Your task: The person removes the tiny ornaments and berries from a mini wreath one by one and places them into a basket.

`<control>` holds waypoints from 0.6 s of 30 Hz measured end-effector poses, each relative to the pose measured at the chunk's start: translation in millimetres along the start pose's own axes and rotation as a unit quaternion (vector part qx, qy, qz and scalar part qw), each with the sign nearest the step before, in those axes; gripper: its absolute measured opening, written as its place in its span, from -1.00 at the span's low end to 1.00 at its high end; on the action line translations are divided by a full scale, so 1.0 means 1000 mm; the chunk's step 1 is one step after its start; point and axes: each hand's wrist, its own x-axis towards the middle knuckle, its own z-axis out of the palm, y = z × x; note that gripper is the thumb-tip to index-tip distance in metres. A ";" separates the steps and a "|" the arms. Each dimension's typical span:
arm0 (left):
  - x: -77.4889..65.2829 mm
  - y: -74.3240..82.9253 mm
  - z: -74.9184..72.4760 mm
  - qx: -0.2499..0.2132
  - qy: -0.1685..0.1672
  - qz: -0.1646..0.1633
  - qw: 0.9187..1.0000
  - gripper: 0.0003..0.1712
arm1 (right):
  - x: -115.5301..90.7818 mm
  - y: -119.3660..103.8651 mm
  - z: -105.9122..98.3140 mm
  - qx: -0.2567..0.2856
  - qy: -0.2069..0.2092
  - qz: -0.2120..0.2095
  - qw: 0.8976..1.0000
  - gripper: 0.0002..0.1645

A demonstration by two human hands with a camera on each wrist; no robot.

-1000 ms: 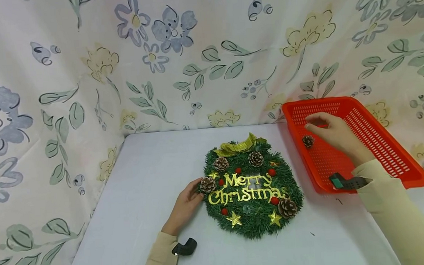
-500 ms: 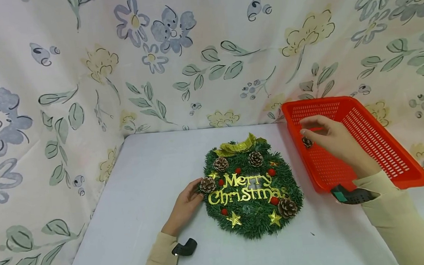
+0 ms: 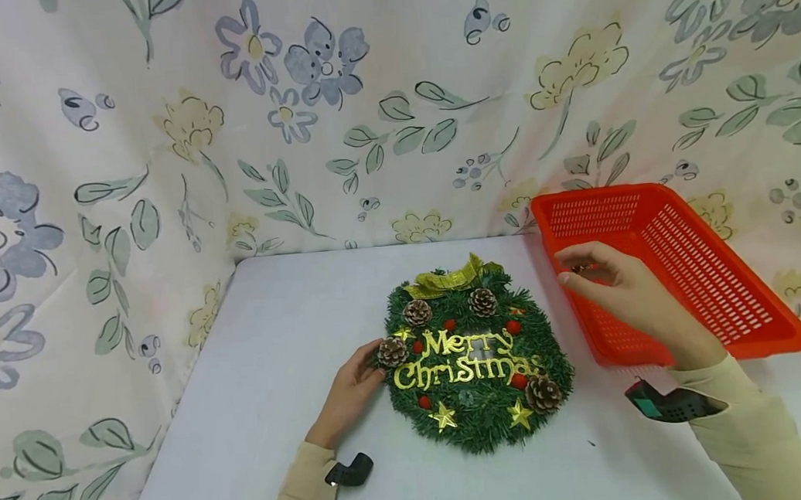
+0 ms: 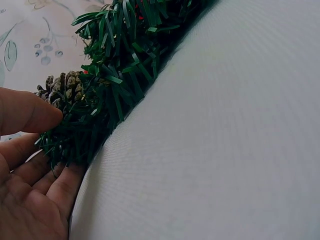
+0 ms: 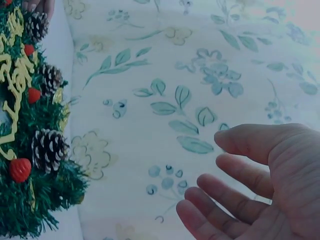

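A green Christmas wreath point(image 3: 479, 426) lies on the white table, bearing gold "Merry Christmas" lettering point(image 3: 468, 368), pine cones, red berries, gold stars and a gold bow point(image 3: 447, 279). My left hand point(image 3: 349, 389) holds the wreath's left edge beside a pine cone point(image 3: 393, 352). In the left wrist view the thumb point(image 4: 42, 116) lies over the edge, other fingers beneath it. My right hand point(image 3: 619, 289) hovers over the near left part of a red basket point(image 3: 730, 281), fingers loosely bent, nothing between them in the right wrist view. It mostly hides a loose pine cone point(image 3: 579, 268) in the basket.
The perforated basket stands right of the wreath at the table's right side. A floral curtain point(image 3: 364, 128) hangs behind and to the left of the white table point(image 3: 272, 313). A tiny dark scrap point(image 3: 591, 443) lies on the table's front part.
My right hand has drawn back toward me and slightly left over the basket, now covering most of the loose pine cone. The left hand and wreath have stayed in place.
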 end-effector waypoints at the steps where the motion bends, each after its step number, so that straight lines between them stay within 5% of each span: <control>1: 0.000 0.000 0.000 0.001 0.000 0.000 1.000 -0.35 | -0.001 -0.001 0.001 0.000 -0.001 -0.007 1.000 -0.64; 18: 0.001 -0.001 -0.001 0.017 0.002 0.011 1.000 -0.34 | -0.022 -0.011 0.024 0.028 -0.023 -0.076 0.996 -0.58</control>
